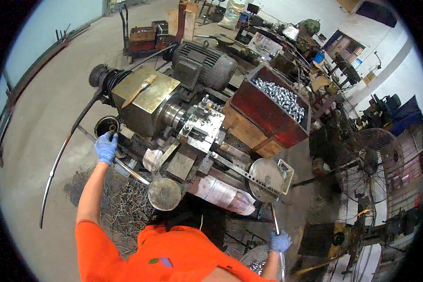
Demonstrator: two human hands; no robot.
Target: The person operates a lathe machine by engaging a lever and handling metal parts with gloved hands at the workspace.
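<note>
My left hand (106, 146), in a blue work glove, is at the near rim of a round dark pot (98, 128) beside the lathe. Its fingers bend together over the rim; what they hold, if anything, is hidden. At the lower right, my gloved right hand (280, 241) is wrapped round a shiny metal lever (274, 218) that runs up towards a round plate (267, 177). Between my hands stands the lathe, with its brass-coloured headstock (148, 101), steel chuck (173, 114) and tool block (204, 129). A brush (140, 90) lies on the headstock.
Small metal parts (282, 97) fill a red bin (268, 110) behind the lathe. Metal shavings (127, 204) litter the floor at left. A long rod (61, 160) juts out on the left. A fan (371, 162) stands at right, and a mesh basket (256, 258) sits near my right hand.
</note>
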